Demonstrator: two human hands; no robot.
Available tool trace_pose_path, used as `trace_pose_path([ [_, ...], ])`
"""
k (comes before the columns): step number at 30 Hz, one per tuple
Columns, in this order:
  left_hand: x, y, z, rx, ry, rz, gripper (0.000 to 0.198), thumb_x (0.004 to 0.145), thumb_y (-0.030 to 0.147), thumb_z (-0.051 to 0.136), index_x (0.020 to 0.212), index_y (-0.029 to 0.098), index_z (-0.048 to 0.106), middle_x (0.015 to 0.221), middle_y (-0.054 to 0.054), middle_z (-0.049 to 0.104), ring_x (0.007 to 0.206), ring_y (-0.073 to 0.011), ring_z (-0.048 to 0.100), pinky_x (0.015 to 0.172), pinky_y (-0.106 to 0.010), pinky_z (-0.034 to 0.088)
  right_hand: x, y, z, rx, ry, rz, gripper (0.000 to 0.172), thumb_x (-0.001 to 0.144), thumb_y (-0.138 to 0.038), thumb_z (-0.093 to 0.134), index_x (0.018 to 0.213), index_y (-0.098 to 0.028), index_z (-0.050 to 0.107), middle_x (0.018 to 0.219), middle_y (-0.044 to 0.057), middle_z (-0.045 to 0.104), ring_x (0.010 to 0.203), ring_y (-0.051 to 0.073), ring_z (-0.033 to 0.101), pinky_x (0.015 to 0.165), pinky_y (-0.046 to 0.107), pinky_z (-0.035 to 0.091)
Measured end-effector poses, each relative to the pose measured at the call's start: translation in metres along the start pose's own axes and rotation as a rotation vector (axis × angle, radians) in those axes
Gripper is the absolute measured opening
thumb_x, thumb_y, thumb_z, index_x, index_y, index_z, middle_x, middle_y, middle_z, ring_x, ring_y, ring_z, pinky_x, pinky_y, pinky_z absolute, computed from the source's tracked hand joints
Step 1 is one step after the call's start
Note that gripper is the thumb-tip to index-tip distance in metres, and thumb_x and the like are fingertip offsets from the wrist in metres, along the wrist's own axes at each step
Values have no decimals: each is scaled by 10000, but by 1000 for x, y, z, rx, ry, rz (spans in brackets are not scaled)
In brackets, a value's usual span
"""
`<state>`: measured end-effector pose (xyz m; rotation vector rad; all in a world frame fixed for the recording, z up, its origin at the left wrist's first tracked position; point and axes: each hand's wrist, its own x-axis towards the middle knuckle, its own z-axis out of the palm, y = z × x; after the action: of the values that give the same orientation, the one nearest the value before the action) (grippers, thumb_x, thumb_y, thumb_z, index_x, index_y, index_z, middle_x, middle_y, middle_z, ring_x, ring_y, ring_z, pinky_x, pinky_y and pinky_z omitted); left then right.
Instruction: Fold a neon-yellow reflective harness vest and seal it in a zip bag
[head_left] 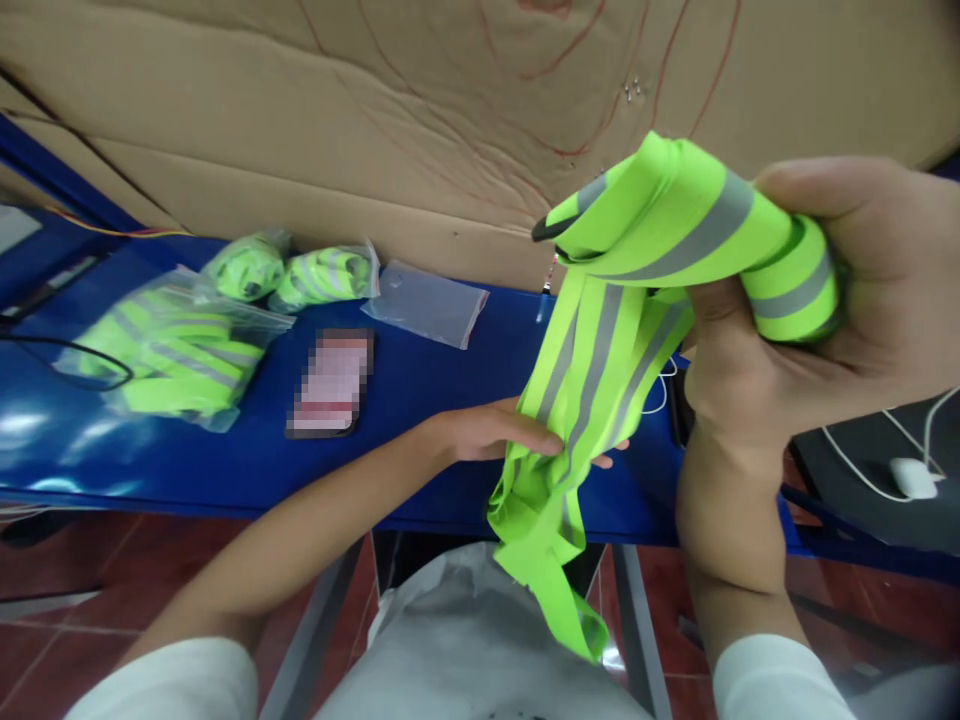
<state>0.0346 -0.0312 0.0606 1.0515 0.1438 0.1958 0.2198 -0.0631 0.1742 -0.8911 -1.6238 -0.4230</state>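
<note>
A neon-green reflective vest [600,340] with grey stripes hangs over the front of a blue table [420,400]. My right hand [825,310] is raised at the right, closed round the rolled upper end of the vest. My left hand [510,432] reaches in lower, at the table's front edge, with its fingers closed on the hanging straps of the same vest. The loose lower ends dangle down over my lap.
On the table lie a bagged vest [172,350], two smaller bagged rolls [292,270], an empty clear zip bag [427,300] and a phone [330,385]. Cardboard [375,120] stands behind. A white cable and charger [911,475] lie at the right.
</note>
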Motion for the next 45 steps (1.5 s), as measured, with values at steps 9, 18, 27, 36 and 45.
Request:
trace_pose_path([
  [9, -17, 28, -28, 214, 219, 316, 879, 599, 433, 959, 1401, 307, 621, 1466, -60, 613, 1454, -363, 482, 1150, -453, 464, 8, -3, -10, 30, -423, -15, 324, 979, -265, 603, 1268, -390, 682, 1252, -49, 726, 1208, 290, 665, 1077, 449, 560],
  [18, -14, 86, -8, 509, 526, 694, 755, 603, 493, 948, 1296, 326, 699, 1383, -1, 639, 1395, -328, 541, 1142, -437, 462, 1, 1, 17, 306, -388, 291, 215, 946, -287, 692, 1159, -305, 714, 1237, -12, 743, 1223, 258, 677, 1098, 426, 555],
  [27, -6, 101, -7, 689, 657, 669, 444, 674, 264, 911, 1087, 190, 767, 1075, -47, 730, 1244, -331, 611, 1074, -427, 502, -4, 7, 21, 158, -478, 264, 272, 978, -362, 607, 1250, -350, 606, 1325, 11, 655, 1285, 266, 613, 1164, 462, 495],
  [36, 5, 108, 5, 689, 643, 694, 527, 617, 195, 931, 1115, 175, 762, 1176, -68, 702, 1363, -360, 525, 1148, -438, 426, -23, 25, 32, 128, -431, 148, 548, 944, -383, 554, 1440, -406, 323, 1594, 31, 335, 1590, 290, 234, 1316, 508, 266],
  [45, 5, 108, -5, 564, 696, 912, 387, 733, 245, 901, 1086, 214, 743, 1141, -4, 734, 1168, -246, 661, 1089, -378, 497, -22, 33, 29, 264, -487, 280, 900, 913, -582, 653, 1619, -427, 115, 1738, -11, 130, 1602, 286, 229, 1266, 474, 356],
])
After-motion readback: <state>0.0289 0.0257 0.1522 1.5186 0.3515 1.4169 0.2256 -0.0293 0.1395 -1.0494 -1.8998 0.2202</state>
